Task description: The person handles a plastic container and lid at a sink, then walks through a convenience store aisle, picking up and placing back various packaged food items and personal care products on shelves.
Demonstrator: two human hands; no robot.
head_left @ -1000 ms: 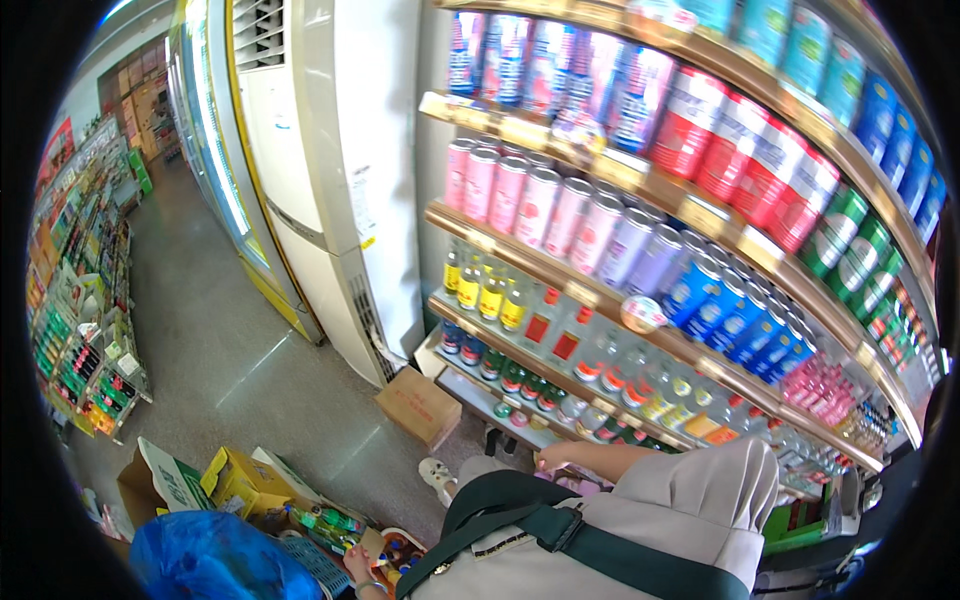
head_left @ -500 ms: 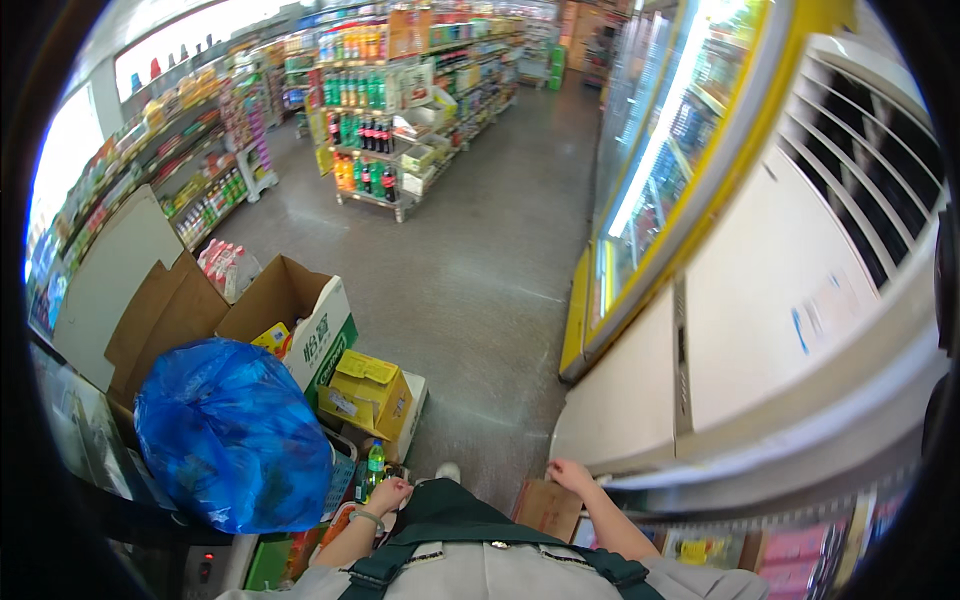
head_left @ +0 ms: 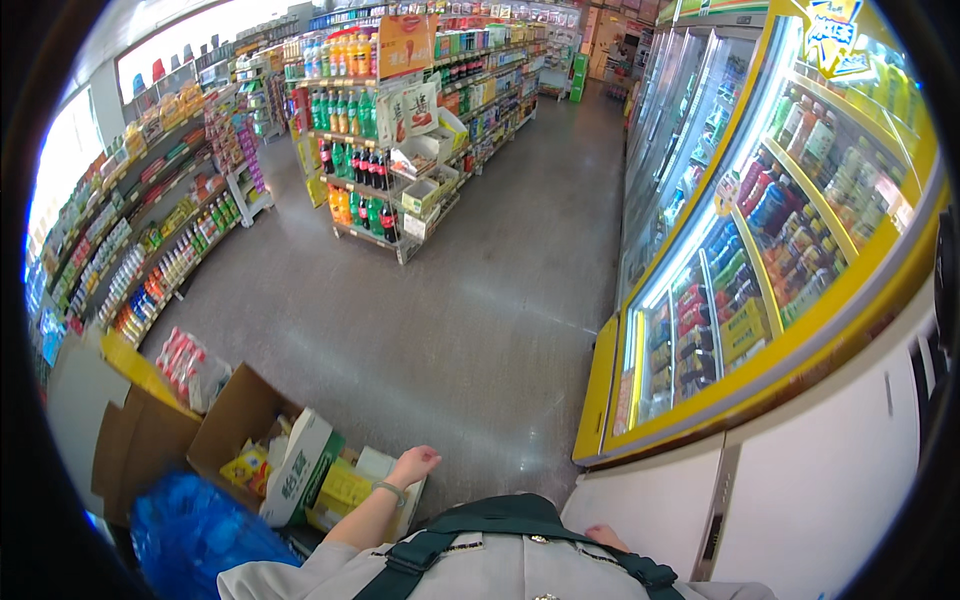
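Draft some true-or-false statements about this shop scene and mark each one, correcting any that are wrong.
1. The bare left hand, with a pale band at its wrist, shows nothing in its grasp. True.
2. The bare right hand holds up a green bottle. False: no bottle shows there; the right hand is near the tall, smooth white upright unit.
3. The glossy blue plastic bag is at the picture's lower left. True.
4. The brown cardboard carton with a white-and-green outer side is sealed. False: the carton stands open.
5. The tall yellow-framed glass-fronted refrigerator stands on the picture's right. True.
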